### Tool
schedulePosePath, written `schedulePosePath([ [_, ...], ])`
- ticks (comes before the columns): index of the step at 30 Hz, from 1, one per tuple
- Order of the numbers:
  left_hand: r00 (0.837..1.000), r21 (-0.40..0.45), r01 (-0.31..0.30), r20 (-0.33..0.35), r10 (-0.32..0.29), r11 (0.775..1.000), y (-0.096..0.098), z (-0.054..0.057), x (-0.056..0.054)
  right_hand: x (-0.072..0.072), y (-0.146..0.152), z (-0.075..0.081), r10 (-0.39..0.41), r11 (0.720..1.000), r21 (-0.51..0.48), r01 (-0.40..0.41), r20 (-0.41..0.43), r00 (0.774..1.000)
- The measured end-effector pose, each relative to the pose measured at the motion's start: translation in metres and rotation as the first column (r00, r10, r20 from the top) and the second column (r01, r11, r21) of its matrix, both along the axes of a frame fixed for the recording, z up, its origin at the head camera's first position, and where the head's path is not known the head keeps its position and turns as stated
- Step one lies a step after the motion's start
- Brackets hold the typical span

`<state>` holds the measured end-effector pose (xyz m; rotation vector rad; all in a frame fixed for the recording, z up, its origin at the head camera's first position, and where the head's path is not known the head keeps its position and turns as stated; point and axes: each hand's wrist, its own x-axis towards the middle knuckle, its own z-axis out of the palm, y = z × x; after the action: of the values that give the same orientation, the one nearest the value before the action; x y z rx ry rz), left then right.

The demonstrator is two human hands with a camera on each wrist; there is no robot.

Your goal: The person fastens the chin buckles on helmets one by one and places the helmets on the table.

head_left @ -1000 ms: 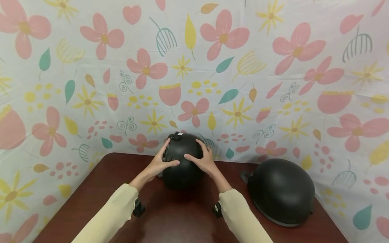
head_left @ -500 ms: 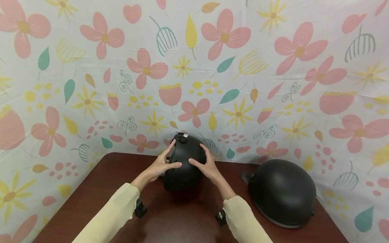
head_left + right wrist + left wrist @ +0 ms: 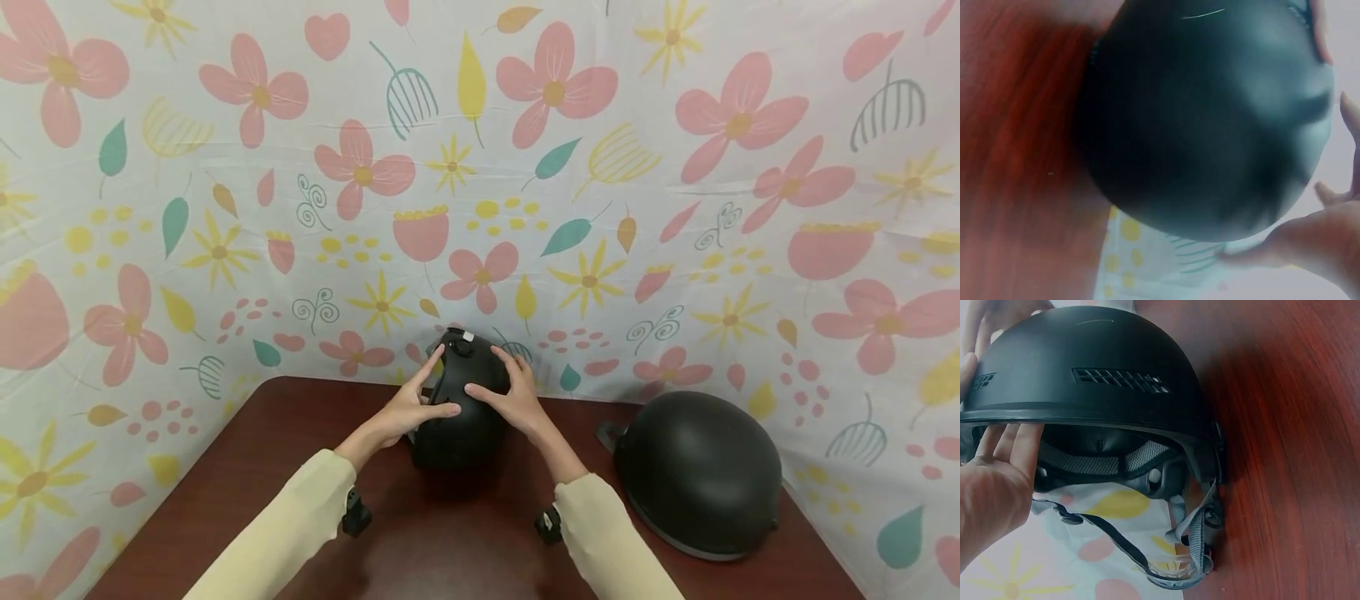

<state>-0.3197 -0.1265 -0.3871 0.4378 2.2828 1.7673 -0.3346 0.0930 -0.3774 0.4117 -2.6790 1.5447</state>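
Note:
A black helmet (image 3: 468, 417) is tipped on its side near the back of the table, its opening facing left and partly hidden in the head view. My left hand (image 3: 408, 411) grips the rim. In the left wrist view, several left fingers (image 3: 1013, 447) reach inside the shell, by the grey padding. A chin strap (image 3: 1113, 534) dangles from that opening. On the rounded side, my right hand (image 3: 517, 400) is spread around the crown, its thumb and fingers apart. The right wrist view shows its blurred fingers (image 3: 1329, 195) right beside the smooth shell.
A second black helmet (image 3: 697, 467) rests dome up on the right side of the table, a grey strap loop (image 3: 609, 435) at its left. The dark red wooden table (image 3: 262, 467) ends against a flower-patterned cloth (image 3: 480, 208) behind and at both sides.
The helmet has turned and shifted slightly right, bringing its rim edge more into sight on the left. My left hand has moved right with it; the second helmet stays put.

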Motion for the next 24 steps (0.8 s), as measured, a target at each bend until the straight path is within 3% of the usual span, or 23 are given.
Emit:
schedulePosePath([
  [5,1.000,-0.007,-0.016,-0.013,0.016,1.000,0.004,0.002,0.002,-0.001,-0.005,0.010,-0.042,0.993,0.107,0.047,-0.054,0.998],
  [9,1.000,-0.005,0.006,-0.012,-0.006,1.000,0.004,0.002,0.003,0.001,-0.011,0.014,-0.053,0.986,0.153,0.062,-0.064,0.997],
  [14,1.000,0.016,0.022,-0.015,-0.021,1.000,0.002,0.000,0.004,0.002,-0.023,0.017,-0.062,0.983,0.167,0.076,-0.085,0.994],
  [20,0.998,0.018,0.029,-0.061,-0.028,0.999,0.004,-0.006,0.005,0.000,-0.032,0.016,-0.053,0.984,0.170,0.061,-0.050,0.997],
  [24,0.998,0.024,0.026,-0.051,-0.024,0.999,0.006,-0.007,0.004,-0.001,-0.032,0.015,-0.051,0.982,0.179,0.059,-0.047,0.998],
])
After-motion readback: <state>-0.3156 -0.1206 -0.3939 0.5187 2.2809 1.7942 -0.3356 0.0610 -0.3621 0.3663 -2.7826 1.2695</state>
